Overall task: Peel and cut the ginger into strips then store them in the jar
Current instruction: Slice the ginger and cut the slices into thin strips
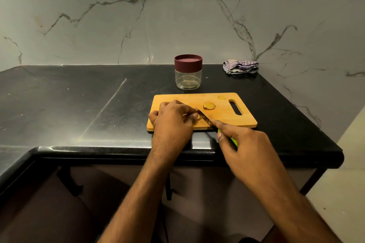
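A wooden cutting board (pixel 221 116) lies near the counter's front edge. My left hand (pixel 173 120) presses a small piece of ginger (pixel 199 117) against the board, mostly hidden under my fingers. My right hand (pixel 243 144) grips a green-handled knife (pixel 205 118), its blade angled across the ginger beside my left fingertips. A cut ginger slice (pixel 209 105) lies further back on the board, and a small scrap (pixel 221 97) rests near the far edge. Behind the board stands a clear jar (pixel 188 80) with its maroon lid on.
The black stone countertop (pixel 88 104) stretches left and ends at a rounded front edge. A crumpled striped cloth (pixel 240 66) lies at the back right against the marble wall. The counter drops off to the floor at the right.
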